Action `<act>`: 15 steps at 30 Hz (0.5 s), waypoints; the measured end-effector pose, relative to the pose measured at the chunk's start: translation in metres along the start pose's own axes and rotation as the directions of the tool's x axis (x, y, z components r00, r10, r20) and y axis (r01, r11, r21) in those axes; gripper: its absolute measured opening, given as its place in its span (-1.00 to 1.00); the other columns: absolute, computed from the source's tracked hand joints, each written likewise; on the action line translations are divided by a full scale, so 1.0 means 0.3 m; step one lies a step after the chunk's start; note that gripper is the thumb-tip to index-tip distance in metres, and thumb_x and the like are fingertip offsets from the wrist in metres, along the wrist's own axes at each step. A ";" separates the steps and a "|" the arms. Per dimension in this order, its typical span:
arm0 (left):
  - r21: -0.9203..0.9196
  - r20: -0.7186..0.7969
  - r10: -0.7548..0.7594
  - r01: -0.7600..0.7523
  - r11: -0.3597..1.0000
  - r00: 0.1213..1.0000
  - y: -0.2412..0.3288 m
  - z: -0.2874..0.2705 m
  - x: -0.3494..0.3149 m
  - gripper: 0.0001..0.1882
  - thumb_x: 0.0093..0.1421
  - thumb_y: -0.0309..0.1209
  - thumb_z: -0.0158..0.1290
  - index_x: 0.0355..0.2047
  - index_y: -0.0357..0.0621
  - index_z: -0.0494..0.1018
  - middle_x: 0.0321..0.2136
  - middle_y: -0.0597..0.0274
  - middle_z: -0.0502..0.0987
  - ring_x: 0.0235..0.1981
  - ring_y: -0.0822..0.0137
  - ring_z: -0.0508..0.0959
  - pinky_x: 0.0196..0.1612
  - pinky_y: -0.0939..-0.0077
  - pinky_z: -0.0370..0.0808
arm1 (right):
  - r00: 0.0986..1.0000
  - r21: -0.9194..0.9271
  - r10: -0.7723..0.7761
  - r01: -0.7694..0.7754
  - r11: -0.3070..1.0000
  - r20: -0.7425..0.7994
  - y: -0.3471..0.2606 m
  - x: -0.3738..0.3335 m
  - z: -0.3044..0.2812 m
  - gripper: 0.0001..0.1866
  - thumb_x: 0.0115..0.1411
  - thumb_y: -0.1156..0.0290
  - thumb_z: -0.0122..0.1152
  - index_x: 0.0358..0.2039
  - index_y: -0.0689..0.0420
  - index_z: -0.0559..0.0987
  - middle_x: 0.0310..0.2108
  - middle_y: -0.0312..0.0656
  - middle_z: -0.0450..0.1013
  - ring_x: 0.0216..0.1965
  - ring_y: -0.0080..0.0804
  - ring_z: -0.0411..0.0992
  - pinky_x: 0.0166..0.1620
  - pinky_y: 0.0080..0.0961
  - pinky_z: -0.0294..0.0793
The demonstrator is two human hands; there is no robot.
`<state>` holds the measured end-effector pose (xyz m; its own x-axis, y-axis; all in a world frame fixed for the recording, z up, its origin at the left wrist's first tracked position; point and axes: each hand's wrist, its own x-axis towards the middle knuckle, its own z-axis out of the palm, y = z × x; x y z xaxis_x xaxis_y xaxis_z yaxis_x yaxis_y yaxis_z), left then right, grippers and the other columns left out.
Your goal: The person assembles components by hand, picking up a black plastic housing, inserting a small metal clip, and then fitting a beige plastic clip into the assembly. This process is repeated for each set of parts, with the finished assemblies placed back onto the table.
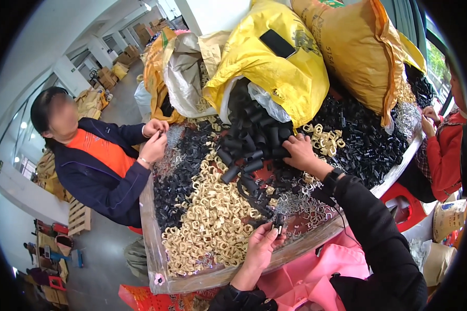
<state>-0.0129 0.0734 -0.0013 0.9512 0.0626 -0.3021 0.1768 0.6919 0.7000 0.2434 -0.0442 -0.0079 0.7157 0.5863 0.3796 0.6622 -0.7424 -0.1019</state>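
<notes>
My left hand (pixel 259 248) is closed near the table's front edge, pinching a small black part with a bit of shiny metal (pixel 278 228) between thumb and fingers. Farther up, my right hand (pixel 302 154) has its fingers bent at the right side of a heap of short black tubes (pixel 248 140). The fingers appear to grip one tube, though their tips are partly hidden. Gold-coloured D-shaped loops (pixel 210 220) lie heaped left of my left hand. Silver wire hooks (pixel 314 207) are scattered between my two hands.
A yellow sack (pixel 254 57) with a black phone (pixel 277 43) on it spills the tubes. An orange-yellow sack (pixel 355 52) stands beside it. Small black parts (pixel 366 140) cover the table's right side. Co-workers sit left and right. A wooden rim (pixel 202 284) edges the table.
</notes>
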 end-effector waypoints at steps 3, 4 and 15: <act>-0.027 0.006 0.013 -0.013 1.000 1.000 0.005 -0.013 0.001 -0.75 0.10 -0.49 -0.07 -0.19 -0.27 0.30 -0.35 0.04 0.45 -0.43 0.36 0.48 -0.38 0.61 0.46 | 0.995 0.158 -0.005 0.021 0.987 -0.097 -0.003 -0.063 -0.069 -0.58 -0.28 0.34 0.24 -0.34 0.09 0.36 -0.39 -0.18 0.31 -0.28 -0.17 0.26 -0.27 -0.34 0.22; -0.033 0.003 0.021 -0.021 0.999 1.000 0.008 -0.009 0.003 -0.75 0.10 -0.49 -0.07 -0.19 -0.27 0.30 -0.36 0.05 0.45 -0.43 0.37 0.48 -0.38 0.62 0.45 | 0.998 0.299 -0.002 0.020 0.954 -0.061 -0.007 -0.102 -0.095 -0.58 -0.29 0.37 0.24 -0.34 0.10 0.35 -0.38 -0.16 0.31 -0.29 -0.14 0.27 -0.27 -0.33 0.24; 0.074 0.057 -0.086 0.081 0.994 0.995 0.024 0.114 0.024 -0.72 0.09 -0.50 -0.04 -0.17 -0.31 0.30 -0.50 0.26 0.39 -0.54 0.50 0.36 -0.55 0.73 0.28 | 0.959 0.646 -0.277 0.243 0.724 -0.051 -0.130 -0.410 -0.376 -0.46 -0.16 0.37 0.26 -0.12 0.16 0.31 -0.35 -0.08 0.28 -0.32 -0.14 0.31 -0.28 -0.36 0.33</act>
<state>0.0039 0.0540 0.0237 0.9454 -0.0378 -0.3236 0.2717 0.6398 0.7189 0.1044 -0.1241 0.0530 0.4918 0.7517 0.4393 0.7967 -0.1850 -0.5754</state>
